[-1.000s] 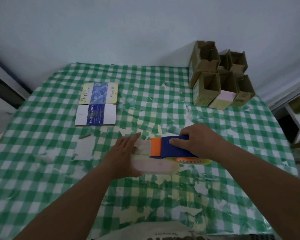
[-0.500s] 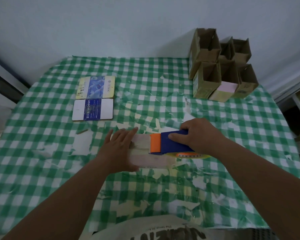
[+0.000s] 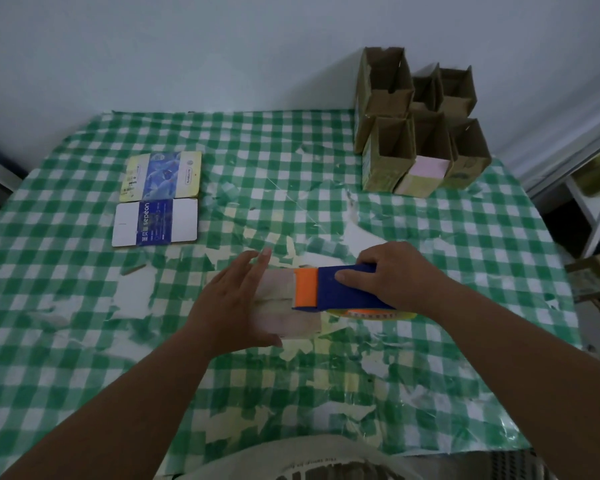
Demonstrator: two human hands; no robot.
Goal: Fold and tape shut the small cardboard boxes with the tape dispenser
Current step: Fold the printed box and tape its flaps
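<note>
A small pale box point(image 3: 284, 306) lies flat in the middle of the table point(image 3: 465, 237), and the words on it are too blurry to read. The left hand point(image 3: 231, 306) rests on its left end with straight fingers, pressing it down. The right hand point(image 3: 392, 275) grips the tape dispenser point(image 3: 329, 289), which sits on the box's right end. The dispenser is blue with an orange front, and a yellow tape roll peeks out below. The table wears a shiny green and white checked cloth with torn, peeling patches. Two flat cards point(image 3: 158, 197) lie to the far left; the blue and white one reads "sepeon". Brown cardboard boxes point(image 3: 416, 133) with open tops stand together at the far right corner.
</note>
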